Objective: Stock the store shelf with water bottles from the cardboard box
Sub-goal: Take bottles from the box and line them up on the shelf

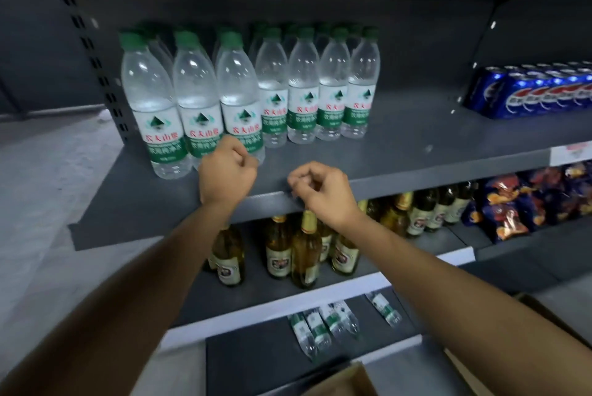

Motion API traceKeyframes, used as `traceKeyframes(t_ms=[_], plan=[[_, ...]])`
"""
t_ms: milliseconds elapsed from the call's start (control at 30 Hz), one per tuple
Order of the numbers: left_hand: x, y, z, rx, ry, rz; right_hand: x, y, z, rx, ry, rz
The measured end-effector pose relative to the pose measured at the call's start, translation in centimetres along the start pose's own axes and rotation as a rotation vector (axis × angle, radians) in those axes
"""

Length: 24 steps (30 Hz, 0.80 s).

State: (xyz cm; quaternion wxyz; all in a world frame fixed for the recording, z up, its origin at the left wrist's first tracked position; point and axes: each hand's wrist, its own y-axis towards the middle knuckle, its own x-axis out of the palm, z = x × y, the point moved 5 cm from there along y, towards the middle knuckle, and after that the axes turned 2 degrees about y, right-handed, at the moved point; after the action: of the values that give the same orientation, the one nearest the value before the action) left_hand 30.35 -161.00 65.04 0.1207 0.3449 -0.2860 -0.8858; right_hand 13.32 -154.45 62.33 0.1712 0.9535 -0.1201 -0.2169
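Note:
Water bottles with green caps and green-and-white labels stand in rows on the left of a grey shelf. Three stand nearer the front edge; several more stand behind and to their right. My left hand hovers just in front of the front bottles, fingers curled, holding nothing. My right hand is over the shelf's front edge, fingers also curled and empty. Parts of the cardboard box show at the bottom right, and a flap shows at the bottom middle.
Blue soda cans fill the shelf's right end. Brown glass bottles and snack bags sit on the shelf below. Several small water bottles lie on the lowest shelf. A perforated upright bounds the shelf at the left.

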Motion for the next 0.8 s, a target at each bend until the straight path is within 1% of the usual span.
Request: traceKeyframes(t_ms=[100, 133, 200, 267, 300, 367, 433, 533, 633, 733, 800], plan=[[-0.3, -0.8, 0.9, 0.102, -0.014, 0.088, -0.1, -2.4, 1.2, 0.095, 0.108, -0.29], [-0.2, -1.3, 1.3, 0.134, -0.006, 0.11, -0.2, -3.2, 2.0, 0.149, 0.125, -0.406], [0.3, -3.0, 2.4, 0.203, 0.033, 0.109, -0.3, -5.2, 4.5, 0.318, 0.125, -0.661], [1.3, -5.1, 3.7, 0.234, 0.061, 0.066, -0.6, -7.5, 7.8, 0.48, 0.009, -0.918], [1.8, -6.0, 4.3, 0.233, 0.065, 0.049, -1.0, -8.5, 9.7, 0.539, -0.069, -1.019], [2.7, -7.6, 5.4, 0.24, 0.081, 0.053, -2.1, -10.2, 13.4, 0.622, -0.183, -1.141], [3.3, -9.1, 6.3, 0.258, 0.118, 0.068, -3.4, -11.4, 16.7, 0.687, -0.239, -1.153], [4.1, -11.7, 7.2, 0.303, 0.16, 0.056, -5.8, -12.9, 21.8, 0.797, -0.306, -1.052], [5.4, -14.6, 6.9, 0.394, 0.208, -0.041, -8.1, -15.3, 26.6, 0.968, -0.32, -0.944], [7.2, -17.9, 5.5, 0.458, 0.24, -0.114, -8.8, -18.3, 30.1, 1.036, -0.326, -0.881], [8.8, -20.8, 4.2, 0.476, 0.253, -0.204, -8.4, -20.3, 31.5, 1.086, -0.276, -0.829]])
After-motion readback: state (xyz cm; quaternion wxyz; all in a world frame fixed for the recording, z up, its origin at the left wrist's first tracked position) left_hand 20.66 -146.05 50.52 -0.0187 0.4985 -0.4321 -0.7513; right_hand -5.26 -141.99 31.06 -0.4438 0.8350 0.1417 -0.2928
